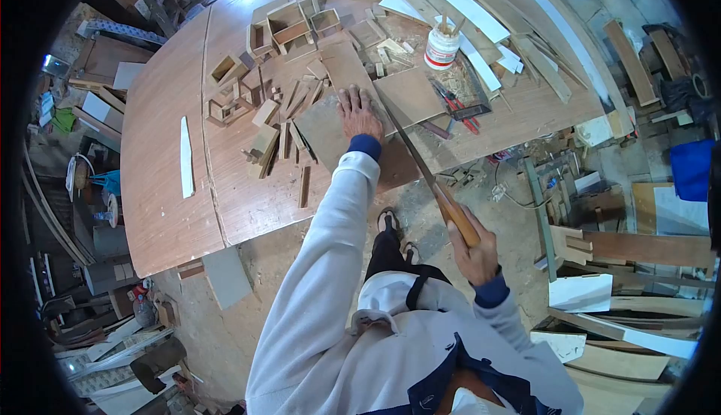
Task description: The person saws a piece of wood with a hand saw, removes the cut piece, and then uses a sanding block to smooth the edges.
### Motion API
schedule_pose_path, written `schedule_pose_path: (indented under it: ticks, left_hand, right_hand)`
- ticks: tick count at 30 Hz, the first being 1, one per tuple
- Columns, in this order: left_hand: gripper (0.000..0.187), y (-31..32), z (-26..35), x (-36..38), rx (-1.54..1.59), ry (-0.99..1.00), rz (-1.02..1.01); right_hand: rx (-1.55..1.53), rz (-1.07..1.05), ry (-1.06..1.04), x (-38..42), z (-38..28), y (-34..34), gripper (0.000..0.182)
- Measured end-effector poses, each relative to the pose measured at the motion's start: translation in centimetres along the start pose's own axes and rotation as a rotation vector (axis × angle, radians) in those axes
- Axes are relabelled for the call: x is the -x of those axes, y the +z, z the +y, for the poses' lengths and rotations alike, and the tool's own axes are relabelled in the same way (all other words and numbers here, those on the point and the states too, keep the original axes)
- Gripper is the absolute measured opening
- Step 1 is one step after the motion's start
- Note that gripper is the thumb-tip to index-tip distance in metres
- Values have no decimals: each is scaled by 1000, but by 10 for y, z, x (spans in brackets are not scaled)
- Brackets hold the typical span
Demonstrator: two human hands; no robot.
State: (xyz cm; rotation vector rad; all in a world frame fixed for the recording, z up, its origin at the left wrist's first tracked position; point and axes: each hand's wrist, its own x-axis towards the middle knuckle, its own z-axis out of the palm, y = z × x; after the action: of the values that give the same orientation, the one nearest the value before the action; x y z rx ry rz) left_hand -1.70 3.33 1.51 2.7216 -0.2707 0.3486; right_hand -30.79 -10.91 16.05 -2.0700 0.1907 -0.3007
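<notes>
My left hand (360, 114) lies flat with its fingers stretched over a thin wooden board (319, 126) on the table. In my right hand (475, 248) is the wooden handle of a handsaw (449, 208), fingers wrapped round it. The saw's blade slants up and left from the table's front edge, running along the right side of the board. Beyond my left fingertips a longer strip of board (336, 62) extends away. Just right of the blade lies another flat wooden panel (411, 96).
Small wooden frames (289, 24) and loose offcuts (284, 141) lie left of my left hand. A white tub (441, 48) stands at the right, near red-handled pliers (467, 118) and a try square (472, 112). Long curved strips (458, 2) cover the far side. Boards (638, 306) pile up on the right.
</notes>
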Motion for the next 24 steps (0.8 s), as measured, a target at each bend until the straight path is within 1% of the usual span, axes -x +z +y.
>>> schedule_pose_path:
  ticks: [1, 3, 5, 6, 8, 9, 11, 12, 14, 15, 16, 17, 18, 20, 22, 23, 24]
  left_hand:
    - [61, -1, -2, -1, -29, 12, -34]
    - [62, -2, -6, -4, -47, 35, -32]
    - [63, 0, -5, 6, -56, 53, -41]
    - [62, 0, -6, 5, -61, 48, -33]
    - [60, 3, -7, -3, -40, 29, -1]
    - [60, 3, -3, 11, -37, 31, -26]
    - [63, -13, 7, -1, -44, -38, -59]
    - [56, -1, -1, -1, -77, -2, 6]
    - [55, 4, -6, -2, -67, 21, 10]
    - [55, 6, -7, -3, -59, 56, 11]
    - [55, 3, -5, -2, -56, 55, 8]
    - [58, -2, -2, 4, -54, 49, -19]
    - [60, -7, 1, 1, -54, 50, -29]
    - [61, -3, -3, -5, -49, 37, -10]
    - [61, -3, 2, 10, -33, 24, -33]
    - [61, -8, 7, 3, -30, 5, -44]
    - [60, -14, 7, 0, -33, -17, -64]
  right_hand:
    - [-20, 19, -7, 3, -3, -5, 40]
    - [21, 19, 1, -12, -2, 4, 40]
    - [37, -121, 132, -41, 7, 25, 41]
    - [36, -116, 126, -45, 9, 30, 41]
    - [21, 21, -51, -53, 13, 38, 41]
    - [26, 19, -27, -34, 11, 30, 41]
    - [-71, -5, 51, -15, 5, 9, 42]
    - [-70, -12, 59, 0, 3, 3, 42]
    - [-8, 17, 18, 11, 2, -5, 42]
    - [-8, 22, 22, 3, 3, 1, 42]
    - [-5, -19, 59, -15, 4, 9, 42]
    - [-1, -63, 104, -27, 4, 17, 41]
    - [-1, -58, 99, -40, 5, 24, 41]
    - [-16, -25, -18, -61, 7, 40, 40]
    - [-3, 2, -22, -33, 16, 35, 41]
    - [12, 28, -67, -25, 20, 29, 41]
    - [-6, -49, 40, -10, 2, 11, 42]
